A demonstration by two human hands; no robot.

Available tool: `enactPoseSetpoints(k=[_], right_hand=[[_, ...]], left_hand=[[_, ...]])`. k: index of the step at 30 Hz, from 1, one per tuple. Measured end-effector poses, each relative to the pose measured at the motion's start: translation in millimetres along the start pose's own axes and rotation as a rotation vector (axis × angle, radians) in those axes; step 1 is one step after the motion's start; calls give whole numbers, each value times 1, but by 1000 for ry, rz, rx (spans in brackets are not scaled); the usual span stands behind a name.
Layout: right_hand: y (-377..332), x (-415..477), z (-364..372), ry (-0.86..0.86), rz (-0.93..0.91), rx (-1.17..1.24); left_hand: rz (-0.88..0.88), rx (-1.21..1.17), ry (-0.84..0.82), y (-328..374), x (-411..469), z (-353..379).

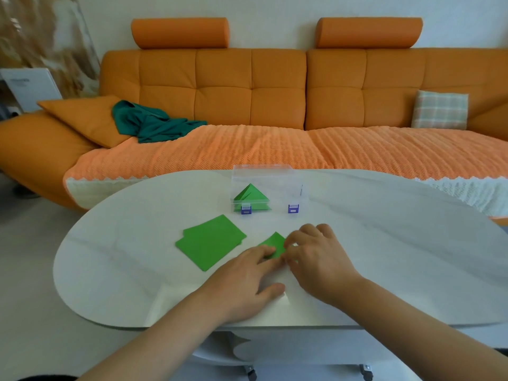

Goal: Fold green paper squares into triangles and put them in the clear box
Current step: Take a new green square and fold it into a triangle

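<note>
Pressing straight fingers on the green paper [274,244] lying at the middle of the white table [384,243], the left hand [247,281] pins it while the right hand [316,259] pinches its right edge with curled fingers, right of the stack of squares [210,244] and in front of the clear box [275,174] holding triangles [251,196].

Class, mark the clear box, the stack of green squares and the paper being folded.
clear box [280,196]: head view, front wall.
stack of green squares [210,242]: head view, top sheet.
paper being folded [275,244]: head view, exposed corner.
</note>
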State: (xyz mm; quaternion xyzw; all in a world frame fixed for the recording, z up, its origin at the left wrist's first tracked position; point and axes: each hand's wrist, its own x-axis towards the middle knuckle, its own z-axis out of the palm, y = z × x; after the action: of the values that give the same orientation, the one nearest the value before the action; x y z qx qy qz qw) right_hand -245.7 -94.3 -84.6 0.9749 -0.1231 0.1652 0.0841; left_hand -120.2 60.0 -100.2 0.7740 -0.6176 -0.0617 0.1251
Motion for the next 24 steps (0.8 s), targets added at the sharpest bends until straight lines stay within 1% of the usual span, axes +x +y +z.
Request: enactPoseSetpoints(k=[3, 6, 10, 12, 15, 19, 24], right_hand=[[-5, -8, 1, -26, 9, 36], [-6, -14, 0, -12, 22, 72], [-5, -16, 0, -27, 21, 67], [-6, -17, 1, -29, 23, 69], [-6, -17, 2, -20, 36, 87], [-7, -18, 3, -34, 61, 115], [-5, -19, 2, -47, 63, 118]], left_hand=[[-5, -9, 8, 1, -1, 0], [1, -14, 40, 4, -3, -2], [26, 82, 98, 5, -5, -3], [19, 136, 96, 4, -7, -5], [-14, 186, 100, 3, -13, -9], [-105, 213, 99, 3, -20, -14], [-190, 194, 98, 2, -25, -17]])
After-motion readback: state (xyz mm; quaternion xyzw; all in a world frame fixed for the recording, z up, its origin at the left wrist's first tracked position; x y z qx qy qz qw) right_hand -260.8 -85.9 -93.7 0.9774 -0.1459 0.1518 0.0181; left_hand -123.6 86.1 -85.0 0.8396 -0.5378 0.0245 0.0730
